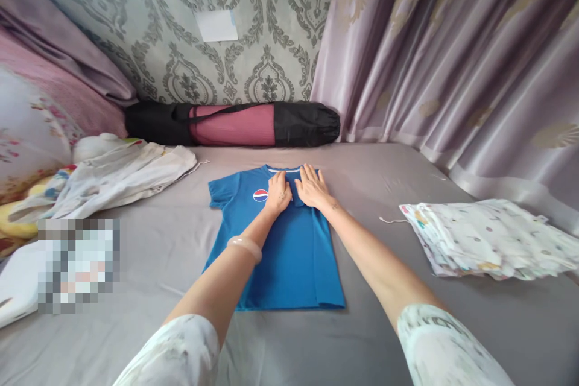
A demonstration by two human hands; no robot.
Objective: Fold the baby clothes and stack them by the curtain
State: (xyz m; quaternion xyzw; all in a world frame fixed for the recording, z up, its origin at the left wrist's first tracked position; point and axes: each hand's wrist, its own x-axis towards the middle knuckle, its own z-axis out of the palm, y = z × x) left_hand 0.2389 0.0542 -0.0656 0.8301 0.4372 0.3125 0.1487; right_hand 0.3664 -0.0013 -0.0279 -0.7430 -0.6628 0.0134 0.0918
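A blue T-shirt (280,271) with a round red, white and blue logo lies on the grey sheet, its collar toward the wall. Its right side is folded inward, while the left sleeve sticks out. My left hand (279,192) rests near the collar beside the logo, fingers curled together; what they hold, if anything, is hidden. Flat on the folded right shoulder lies my right hand (313,187), its fingers spread.
Folded patterned cloths (488,235) are stacked at the right. A black and pink rolled bag (233,125) lies along the wall. On the left are a whitish cloth (136,175), a white object (25,277) and a blurred-out item. Curtains (407,42) hang at the right.
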